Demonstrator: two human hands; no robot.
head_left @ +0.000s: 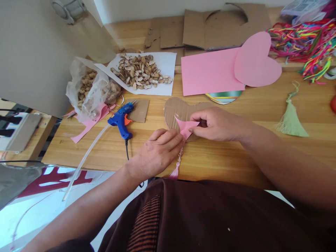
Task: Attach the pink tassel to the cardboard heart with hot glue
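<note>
A small piece of pink paper (186,126) with pointed corners lies over a brown cardboard heart (174,108) on the wooden table. My right hand (214,122) pinches the paper's right corner between thumb and fingers. From the left, my left hand (159,150) has its fingers together and bent, pressing on the paper's lower left edge; its thumb is hidden. Just below the fingertips hangs a pink tassel (175,172) on a beaded cord, reaching the table's front edge. Both hands partly cover the cardboard heart.
A blue glue gun (120,119) with a clear glue stick rests left, by a cardboard scrap (140,110). Behind are peanut shells (143,71) on white paper and a plastic bag (89,87). Pink card (210,71), a pink heart (257,61), a pale green tassel (292,117) and colourful cords (309,42) lie right.
</note>
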